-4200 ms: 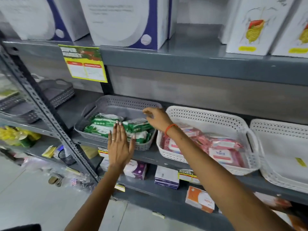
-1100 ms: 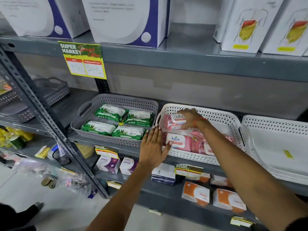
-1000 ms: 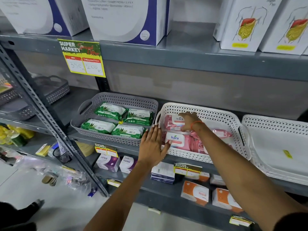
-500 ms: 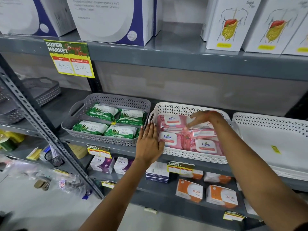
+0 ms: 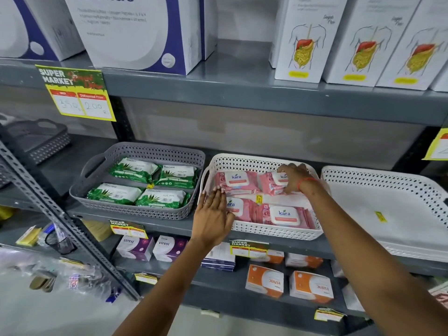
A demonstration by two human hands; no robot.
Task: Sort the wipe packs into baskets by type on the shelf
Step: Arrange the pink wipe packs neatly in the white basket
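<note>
Closest to me, my left hand (image 5: 213,215) lies flat on the near left corner of the white basket (image 5: 271,232). Its fingers are straight and spread out, holding nothing. They just press on the rim and touch the edge of a pink Kara wipe pack (image 5: 238,206).

Next to that pack, near the front, lies another pink one (image 5: 284,215). Behind them are two more pink packs. One is at the back left (image 5: 236,181). My right hand (image 5: 292,178) is on the back right pack (image 5: 272,183), with curled fingers gripping its edge, as if nudging it straight.

Left of the white basket sits the grey basket (image 5: 135,209). It has four green Origami wipe packs (image 5: 114,193) in two neat rows.

On the far right is a white tray basket (image 5: 388,181). I see no packs in it, only a small yellow sticker.

I think the sorting is almost done. Green packs are all in grey, pink packs are all in white, and no loose packs show on the shelf (image 5: 58,170). What is left looks like just tidying that last pink pack.
</note>
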